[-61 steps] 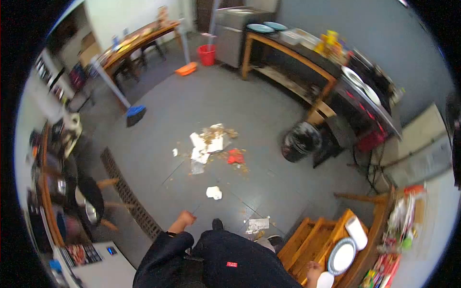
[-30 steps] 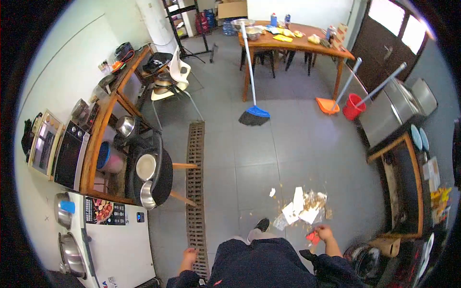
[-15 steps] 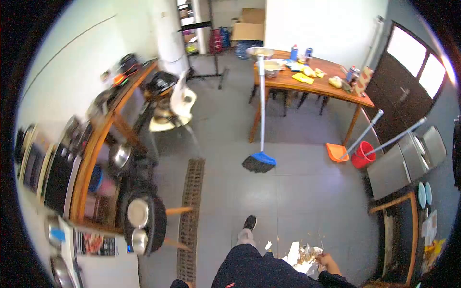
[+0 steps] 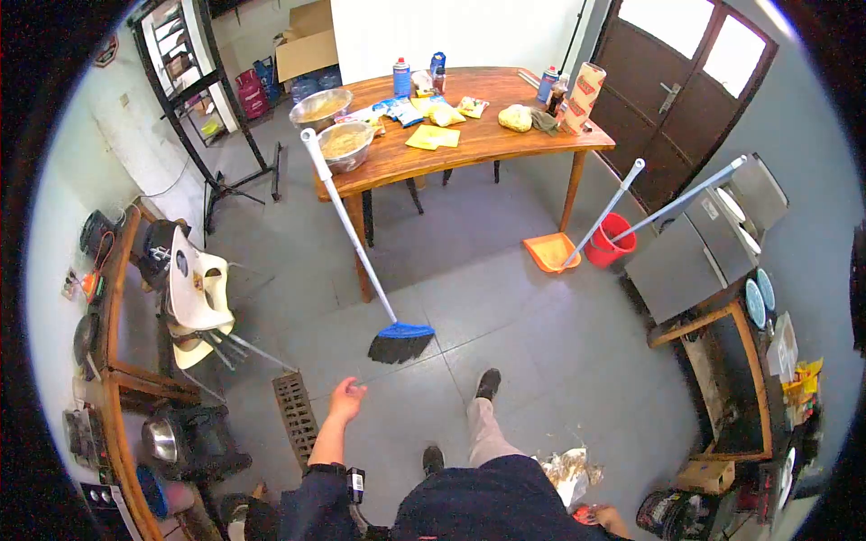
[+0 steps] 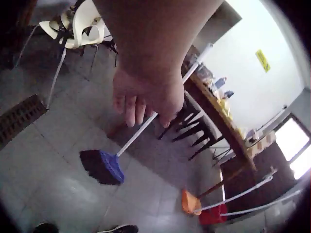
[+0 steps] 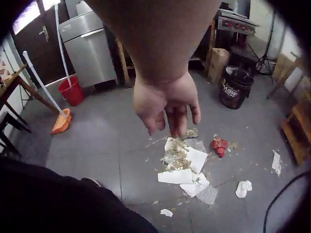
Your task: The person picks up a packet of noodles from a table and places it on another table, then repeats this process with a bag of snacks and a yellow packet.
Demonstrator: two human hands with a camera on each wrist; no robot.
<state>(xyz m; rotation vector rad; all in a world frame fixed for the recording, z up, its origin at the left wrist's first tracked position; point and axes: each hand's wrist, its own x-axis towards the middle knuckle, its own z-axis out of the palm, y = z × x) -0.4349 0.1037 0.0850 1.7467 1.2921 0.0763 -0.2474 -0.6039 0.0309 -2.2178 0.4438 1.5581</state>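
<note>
My left hand (image 4: pixel 345 399) reaches forward over the floor, its fingers loose and holding nothing. Just beyond it stands a broom (image 4: pixel 354 230) with a blue head and dark bristles, its pale handle leaning on the wooden table's edge. In the left wrist view that handle (image 5: pixel 137 135) passes behind the fingers. My right hand (image 6: pixel 170 107) hangs with relaxed fingers and carries nothing. Below it, a heap of litter (image 6: pixel 195 159), white paper and brownish scraps, lies on the grey floor with a red crumpled piece (image 6: pixel 220 147) to its right.
A wooden table (image 4: pixel 505 135) bears bowls, packets and cans. An orange long-handled dustpan (image 4: pixel 550 252) and a red bucket (image 4: pixel 611 240) stand at the right. A black bin (image 6: pixel 235 87) is beyond the litter. At the left are a white chair (image 4: pixel 200 288) and a floor grate (image 4: pixel 295 419).
The person has walked past the litter toward the table, so the broom appears closer and the heap slides to the bottom edge. My left hand has come up and forward toward the broom.
</note>
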